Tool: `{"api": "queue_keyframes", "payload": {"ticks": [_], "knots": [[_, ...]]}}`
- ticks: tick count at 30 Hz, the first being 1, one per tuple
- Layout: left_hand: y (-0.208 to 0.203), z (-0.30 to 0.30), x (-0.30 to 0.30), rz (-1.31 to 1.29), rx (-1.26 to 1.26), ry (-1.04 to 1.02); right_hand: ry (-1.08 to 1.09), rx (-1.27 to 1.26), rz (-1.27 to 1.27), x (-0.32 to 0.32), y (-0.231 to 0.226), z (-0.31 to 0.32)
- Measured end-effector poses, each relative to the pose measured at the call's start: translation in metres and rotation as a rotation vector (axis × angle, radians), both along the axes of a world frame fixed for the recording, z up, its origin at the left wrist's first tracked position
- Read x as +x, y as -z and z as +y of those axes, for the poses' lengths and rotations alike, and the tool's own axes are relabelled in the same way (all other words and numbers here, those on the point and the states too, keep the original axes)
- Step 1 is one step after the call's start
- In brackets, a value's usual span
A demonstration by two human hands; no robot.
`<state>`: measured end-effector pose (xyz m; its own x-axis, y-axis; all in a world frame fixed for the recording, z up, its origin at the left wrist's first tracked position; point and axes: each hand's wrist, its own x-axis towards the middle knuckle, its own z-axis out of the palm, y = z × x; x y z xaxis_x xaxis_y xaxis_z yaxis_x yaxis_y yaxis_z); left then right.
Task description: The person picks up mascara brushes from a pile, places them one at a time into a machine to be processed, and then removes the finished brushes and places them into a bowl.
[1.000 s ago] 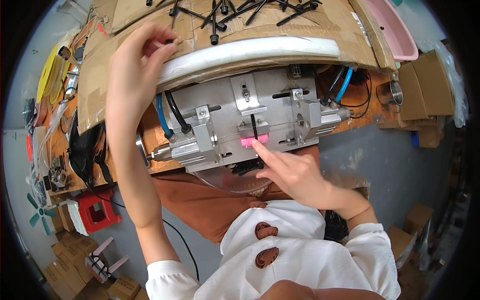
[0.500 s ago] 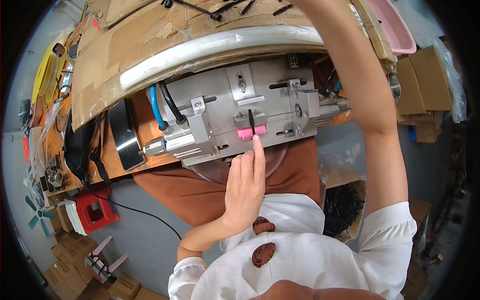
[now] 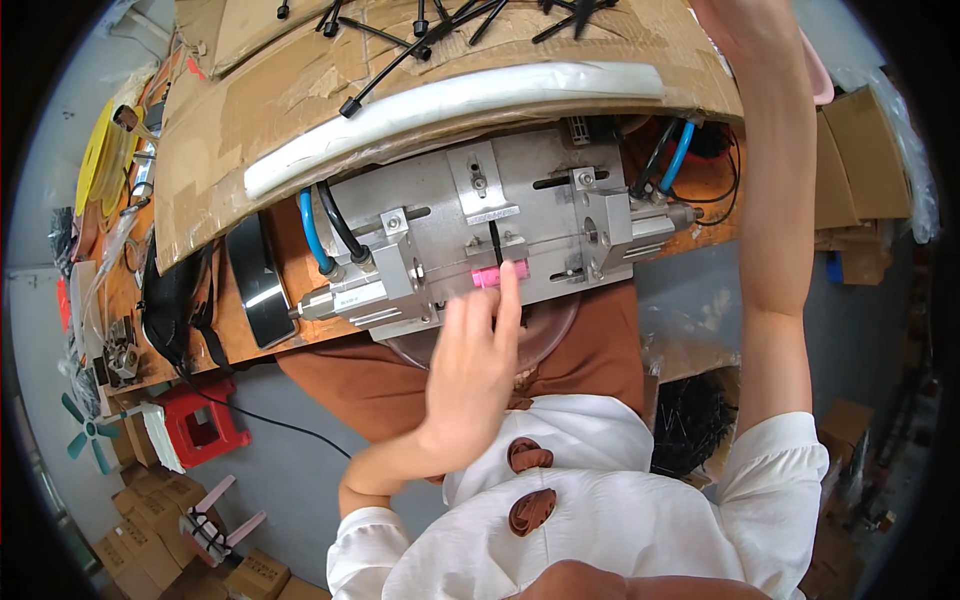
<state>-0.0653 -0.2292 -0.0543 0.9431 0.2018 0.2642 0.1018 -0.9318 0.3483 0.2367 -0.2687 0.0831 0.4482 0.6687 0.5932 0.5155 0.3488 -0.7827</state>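
Note:
My left hand (image 3: pixel 468 365) is at the front of a metal fixture (image 3: pixel 545 255), its index finger stretched out along a thin black rod (image 3: pixel 494 238). That rod crosses a pink block (image 3: pixel 486 276), and its near end runs in among my fingers, which are closed around it; the thumb is hidden. My right hand (image 3: pixel 745 25) is at the far right, over the edge of a cardboard sheet (image 3: pixel 220 190). Its fingers are cut off by the picture's edge. Several black rods with thick heads (image 3: pixel 385 80) lie on the cardboard.
A white padded roll (image 3: pixel 450 105) lines the cardboard's front edge. Metal cylinders with blue hoses (image 3: pixel 313 235) flank the fixture. A dark phone (image 3: pixel 258 285) lies on the left of the table. A red stool (image 3: pixel 200 425) and cartons (image 3: pixel 150 520) are on the floor.
My right forearm has swung right, and more black rods now show on the cardboard. The left hand is slightly lower left, still at the rod. The view has shifted a little.

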Motion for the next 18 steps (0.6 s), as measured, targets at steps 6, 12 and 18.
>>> {"api": "queue_keyframes", "payload": {"ticks": [6, 12, 18], "knots": [[-0.067, 0.126, 0.063, -0.380, 0.189, -0.123, -0.056, -0.031, 0.063, -0.018, 0.017, -0.023], [-0.070, 0.121, 0.055, -0.344, 0.028, -0.063, -0.102, -0.071, 0.325, -0.058, 0.028, -0.069], [-0.004, 0.013, -0.015, -0.287, 0.007, -0.131, -0.027, -0.025, 0.272, -0.059, 0.055, -0.104]]}}
